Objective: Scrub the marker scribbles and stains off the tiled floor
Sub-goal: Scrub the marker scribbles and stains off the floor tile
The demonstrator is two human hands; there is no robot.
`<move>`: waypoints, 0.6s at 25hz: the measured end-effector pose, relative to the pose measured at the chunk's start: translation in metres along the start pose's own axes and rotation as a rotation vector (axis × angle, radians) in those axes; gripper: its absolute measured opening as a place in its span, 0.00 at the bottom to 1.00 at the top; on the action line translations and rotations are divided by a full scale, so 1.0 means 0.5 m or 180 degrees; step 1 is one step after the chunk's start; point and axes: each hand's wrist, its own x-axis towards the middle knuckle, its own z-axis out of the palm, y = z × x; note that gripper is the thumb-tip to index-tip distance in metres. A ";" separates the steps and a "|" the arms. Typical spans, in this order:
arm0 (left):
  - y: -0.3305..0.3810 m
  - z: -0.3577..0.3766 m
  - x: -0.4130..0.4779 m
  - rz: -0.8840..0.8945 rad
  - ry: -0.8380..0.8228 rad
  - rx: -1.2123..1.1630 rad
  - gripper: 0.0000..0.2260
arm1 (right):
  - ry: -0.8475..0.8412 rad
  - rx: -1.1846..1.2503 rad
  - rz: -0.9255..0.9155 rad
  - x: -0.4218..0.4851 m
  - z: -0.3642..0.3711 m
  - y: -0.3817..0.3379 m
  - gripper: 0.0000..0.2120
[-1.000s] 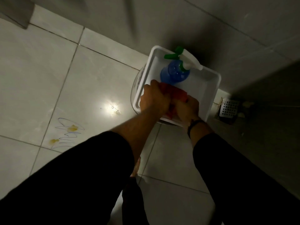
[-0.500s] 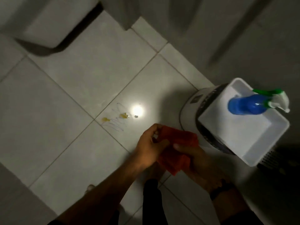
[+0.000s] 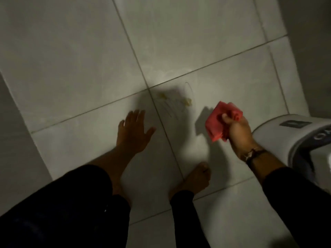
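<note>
Our right hand (image 3: 236,130) grips the red cloth (image 3: 217,120) bunched, our left hand (image 3: 133,133) is spread, the marker scribbles (image 3: 174,104) lie between them, so a loose fold may miss the stains (image 3: 188,102)

The head view looks down on a dim, pale tiled floor (image 3: 71,68). Thin marker scribbles (image 3: 172,107) with two small yellow stains (image 3: 187,102) lie just past a grout crossing. The left hand (image 3: 133,132) is spread flat, fingers apart, near the scribbles. The right hand (image 3: 236,129) grips a folded red cloth (image 3: 216,120) beside the marks, a dark band on its wrist. A bare foot (image 3: 195,178) stands on the tile below. A white round bin (image 3: 279,129) sits at the right edge.
</note>
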 end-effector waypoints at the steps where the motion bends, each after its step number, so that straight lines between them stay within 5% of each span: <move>1: -0.022 0.020 0.029 0.0033 0.0176 0.0073 0.39 | 0.0227 -0.0306 -0.0219 0.054 0.008 0.004 0.23; 6: -0.104 0.140 0.205 0.0114 0.1024 0.0231 0.35 | 0.1163 -0.1665 -0.0937 0.320 0.063 0.060 0.30; 10: -0.189 0.225 0.276 0.0110 0.1319 0.0364 0.34 | 0.0705 -0.3217 -0.1500 0.388 0.143 0.147 0.41; 15: -0.221 0.276 0.306 0.0274 0.1802 0.0330 0.33 | 0.1261 -0.3254 -0.1661 0.436 0.209 0.183 0.43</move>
